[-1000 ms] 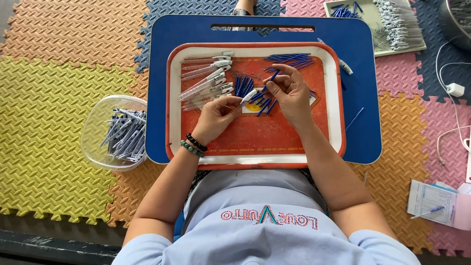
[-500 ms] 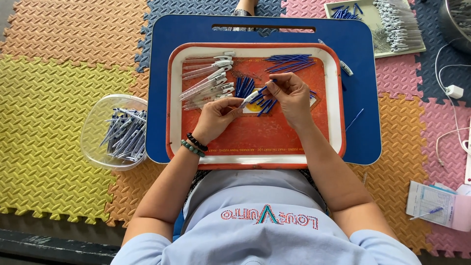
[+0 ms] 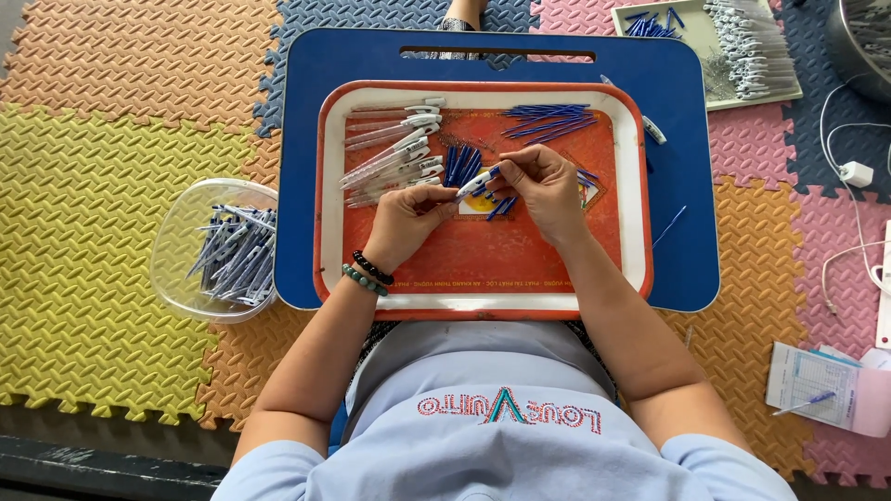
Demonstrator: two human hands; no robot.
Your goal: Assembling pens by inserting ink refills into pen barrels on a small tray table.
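**Pen stays pinched between both hands over the orange tray**

While not much has shifted over the last second, the small change is in the hands: the white pen with the blue tip [image 3: 475,181] has stayed up between them, and the right hand [image 3: 541,190] has curled in a bit tighter at its blue end. The left hand [image 3: 408,221] has its fingers [image 3: 444,198] closed on the white barrel, and the right-hand fingers are closed narrow on the tip end, so both hands are clamped on the same pen. It sits tilted, just above the middle of the orange tray [image 3: 483,278], not resting on it. My read is that the same pen is still being worked on, with nothing put down or picked up.

Around it on the tray: a row of white pen barrels [image 3: 394,148] to the upper left, a loose bunch of blue refills [image 3: 552,121] at the upper right, and a few blue bits [image 3: 461,162] right by the fingers. The tray sits on a blue lap board [image 3: 687,186].

All of this is on the floor, which is covered in foam puzzle mats [image 3: 111,232] in yellow, orange, pink and blue. A clear plastic tub [image 3: 167,250] with more pens sits left of the board. Another tray of parts [image 3: 715,46] is at the top right, white cables [image 3: 840,139] run along the right edge, and a paper slip with a pen [image 3: 807,390] lies at the lower right.
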